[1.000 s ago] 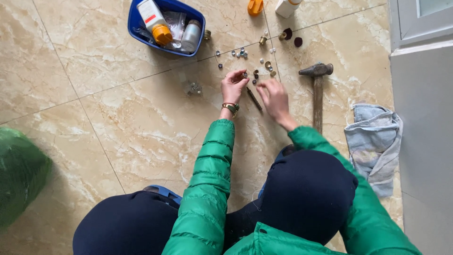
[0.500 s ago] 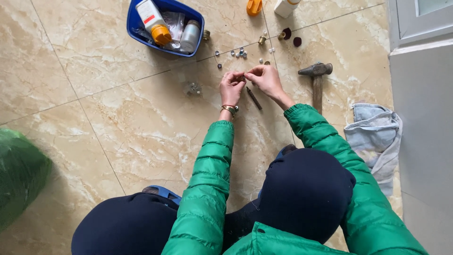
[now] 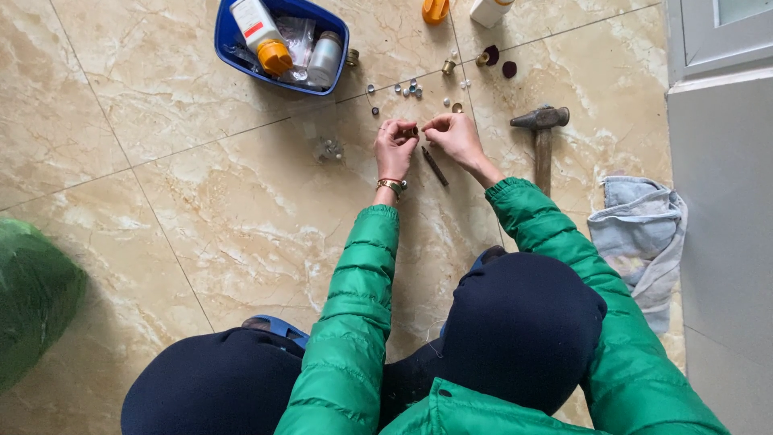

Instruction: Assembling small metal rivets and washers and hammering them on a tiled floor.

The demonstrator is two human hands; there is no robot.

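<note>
Both hands meet over the tiled floor (image 3: 201, 209), just below a scatter of small metal pieces (image 3: 411, 89). The left hand (image 3: 394, 147) is curled, fingertips pinching a tiny brass-coloured fitting (image 3: 412, 131); the right hand (image 3: 452, 135) is pinched close against it, though what it grips is too small to tell. The fitting looks light, rigid and likely slippery, so it is best nipped by its sides between thumb and forefinger. A thin dark rod (image 3: 435, 167) lies on the floor just beneath the hands, a hammer (image 3: 542, 137) to the right, and a blue tub (image 3: 229, 36) toward the far edge.
</note>
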